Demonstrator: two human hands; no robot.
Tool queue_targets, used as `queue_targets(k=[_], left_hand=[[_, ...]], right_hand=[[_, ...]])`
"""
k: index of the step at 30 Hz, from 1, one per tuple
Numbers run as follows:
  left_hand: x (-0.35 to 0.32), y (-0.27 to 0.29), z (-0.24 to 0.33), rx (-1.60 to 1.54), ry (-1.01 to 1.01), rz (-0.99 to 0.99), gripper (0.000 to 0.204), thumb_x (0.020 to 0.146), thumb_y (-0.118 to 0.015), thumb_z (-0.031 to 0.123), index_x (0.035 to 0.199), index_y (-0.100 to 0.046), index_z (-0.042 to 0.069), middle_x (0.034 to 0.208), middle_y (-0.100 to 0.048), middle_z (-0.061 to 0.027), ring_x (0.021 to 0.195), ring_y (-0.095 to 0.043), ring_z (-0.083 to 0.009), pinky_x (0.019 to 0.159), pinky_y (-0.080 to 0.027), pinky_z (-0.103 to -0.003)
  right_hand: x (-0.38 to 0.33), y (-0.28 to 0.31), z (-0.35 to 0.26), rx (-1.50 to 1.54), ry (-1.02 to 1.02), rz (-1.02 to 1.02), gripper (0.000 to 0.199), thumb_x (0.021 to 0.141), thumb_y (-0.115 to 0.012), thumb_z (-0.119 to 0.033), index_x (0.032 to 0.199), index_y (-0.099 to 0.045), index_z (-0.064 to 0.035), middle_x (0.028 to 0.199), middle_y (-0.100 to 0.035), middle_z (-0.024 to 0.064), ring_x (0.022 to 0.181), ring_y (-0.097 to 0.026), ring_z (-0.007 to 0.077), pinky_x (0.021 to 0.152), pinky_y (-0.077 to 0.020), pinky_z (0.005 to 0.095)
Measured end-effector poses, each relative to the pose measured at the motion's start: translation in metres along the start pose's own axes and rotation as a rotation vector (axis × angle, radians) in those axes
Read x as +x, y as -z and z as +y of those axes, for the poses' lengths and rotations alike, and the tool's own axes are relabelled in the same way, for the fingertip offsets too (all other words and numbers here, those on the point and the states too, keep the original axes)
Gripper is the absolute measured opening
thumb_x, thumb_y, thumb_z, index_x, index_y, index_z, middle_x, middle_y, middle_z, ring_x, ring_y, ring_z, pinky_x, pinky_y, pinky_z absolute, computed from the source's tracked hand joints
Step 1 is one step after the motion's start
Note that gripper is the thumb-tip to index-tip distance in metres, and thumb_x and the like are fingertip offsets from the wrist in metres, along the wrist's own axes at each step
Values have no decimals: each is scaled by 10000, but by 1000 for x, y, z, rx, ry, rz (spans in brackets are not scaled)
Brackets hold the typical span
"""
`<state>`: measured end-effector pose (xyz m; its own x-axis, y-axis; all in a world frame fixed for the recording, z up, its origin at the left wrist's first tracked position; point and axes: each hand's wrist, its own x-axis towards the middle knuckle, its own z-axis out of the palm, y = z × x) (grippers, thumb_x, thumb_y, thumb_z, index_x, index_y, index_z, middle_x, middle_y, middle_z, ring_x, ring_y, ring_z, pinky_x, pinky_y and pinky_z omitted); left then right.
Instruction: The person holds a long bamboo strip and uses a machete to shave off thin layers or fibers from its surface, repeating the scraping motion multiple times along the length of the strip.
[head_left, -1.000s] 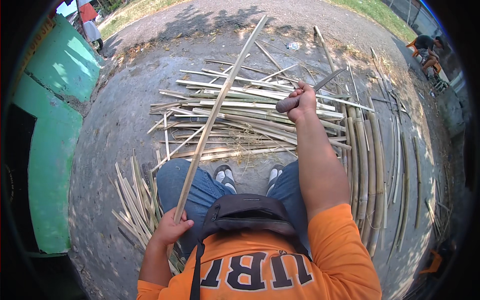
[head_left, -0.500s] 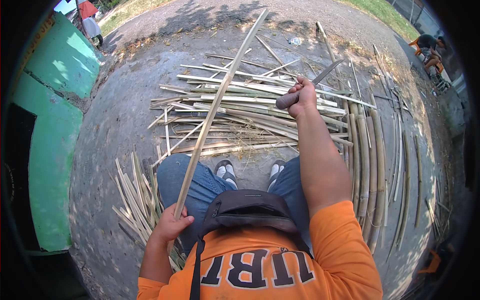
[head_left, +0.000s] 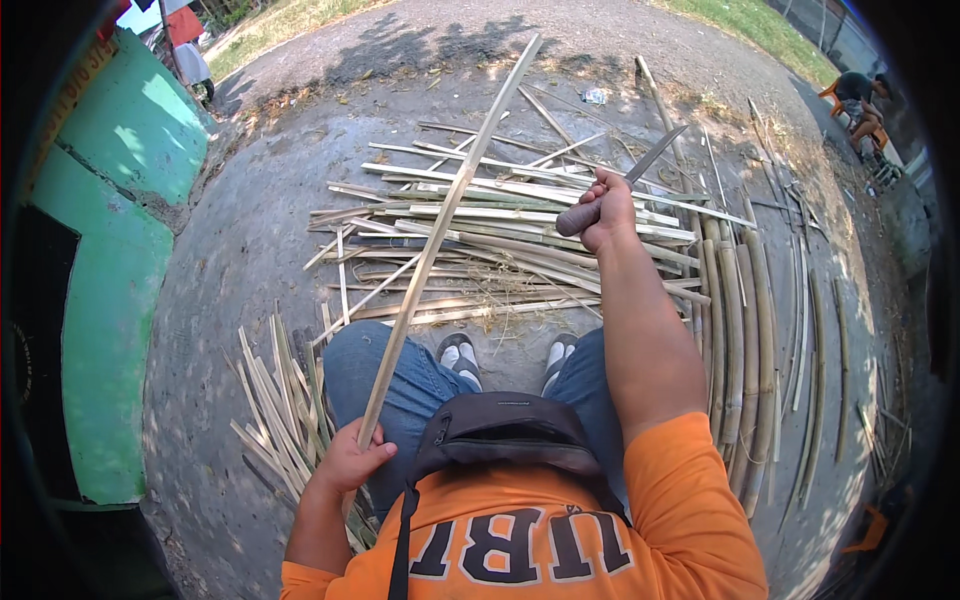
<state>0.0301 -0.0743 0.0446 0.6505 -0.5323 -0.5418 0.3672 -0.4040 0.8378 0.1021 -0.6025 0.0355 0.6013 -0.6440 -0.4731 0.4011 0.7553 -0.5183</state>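
Observation:
My left hand (head_left: 357, 456) is closed round the near end of a long, pale bamboo strip (head_left: 442, 222). The strip slants up and away to the right, passing over my left knee and above the pile. In my right hand (head_left: 612, 212), held out in front, is a large knife (head_left: 655, 157) with a thick wrapped handle; its blade points up and to the right. Blade and strip are apart. Beneath both lies a heap of split bamboo strips (head_left: 500, 262), mostly running crosswise on the ground.
A bundle of bamboo strips (head_left: 268, 410) lies beside my left leg. Several uncut bamboo poles (head_left: 738, 340) lie lengthwise on the right. At the left stands a green wall (head_left: 110, 260). Far right, a person (head_left: 858, 100) sits on an orange chair.
The view has tilted slightly, so the scene sits a little lower and to the right. Both hands keep their hold; the strip's far end is slightly lower in the view.

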Motion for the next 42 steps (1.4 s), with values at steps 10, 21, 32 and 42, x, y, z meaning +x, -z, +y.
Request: queue_targets(k=[10, 21, 32, 42], left_hand=[[-1, -2, 0, 30, -13, 15, 286, 889, -816, 149, 935, -537, 111, 764, -483, 82, 680, -430, -26, 593, -363, -211], [-1, -7, 1, 61, -14, 62, 320, 866, -840, 129, 941, -530, 107, 746, -488, 81, 673, -436, -29, 594, -376, -214], [-2, -9, -1, 196, -29, 106, 293, 853, -815, 90, 944, -536, 96, 761, -517, 65, 668, -471, -38, 577, -402, -225], [5, 7, -4, 117, 11, -8, 291, 843, -802, 64, 937, -530, 106, 777, -510, 64, 681, -466, -34, 592, -404, -223]], right_hand=[[-42, -12, -11, -1021, 262, -580, 254, 881, -749, -232, 772, -622, -40, 633, -578, 34, 580, -562, 137, 565, -453, 325], [-131, -33, 65, -2140, 724, -1186, 183, 914, -593, -284, 951, -729, -169, 866, -739, 118, 866, -716, 356, 782, -572, 483], [-84, -24, 70, -2007, 676, -735, 251, 927, -546, -283, 951, -732, -116, 914, -735, 180, 909, -699, 395, 824, -549, 519], [-94, -14, 107, -1925, 426, -1370, 216, 847, -572, -286, 840, -697, -111, 843, -719, 174, 847, -687, 414, 783, -549, 520]])
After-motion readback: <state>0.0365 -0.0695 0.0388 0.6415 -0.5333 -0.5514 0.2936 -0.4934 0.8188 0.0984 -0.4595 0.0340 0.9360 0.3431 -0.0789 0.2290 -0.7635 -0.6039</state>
